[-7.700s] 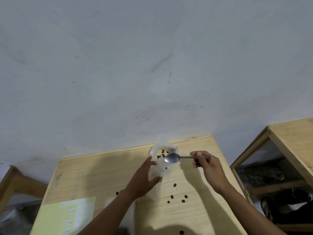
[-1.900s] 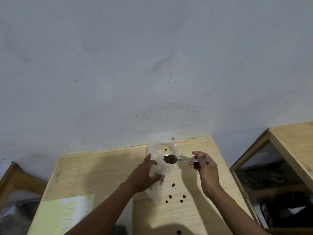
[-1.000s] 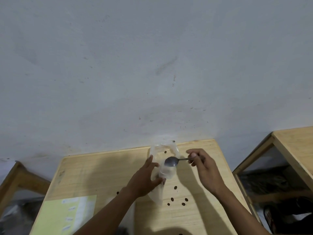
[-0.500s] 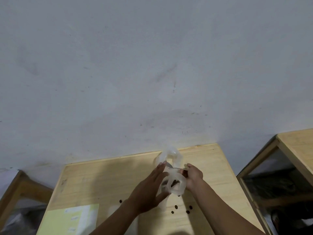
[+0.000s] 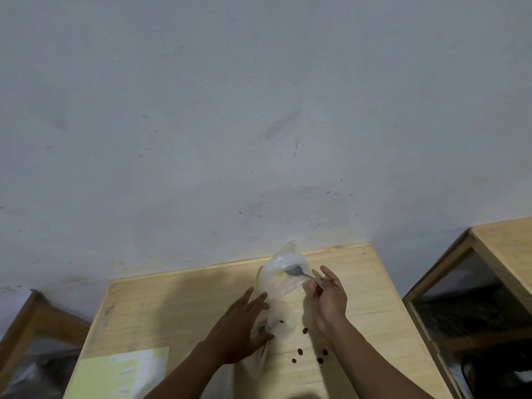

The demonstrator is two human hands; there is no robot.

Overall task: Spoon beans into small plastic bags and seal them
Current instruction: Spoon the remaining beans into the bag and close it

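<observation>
Since half a second back, both hands are pulling apart, the right hand (image 5: pixel 328 298) lifting the spoon (image 5: pixel 296 272) toward the bag's mouth. Largest first: the table (image 5: pixel 172 300) is carrying everything. On it, the plastic bag (image 5: pixel 283 283) is standing slack, with only a bean or two showing near its bottom. The left hand (image 5: pixel 240 329) is pressing its lower side, fingers straight. Right fingers are pinching the spoon handle; its bowl is looking empty. Best advice: keep that mouth propped wide, tip slowly. Beside the bag, spilled beans (image 5: pixel 311 354) are lying scattered.
</observation>
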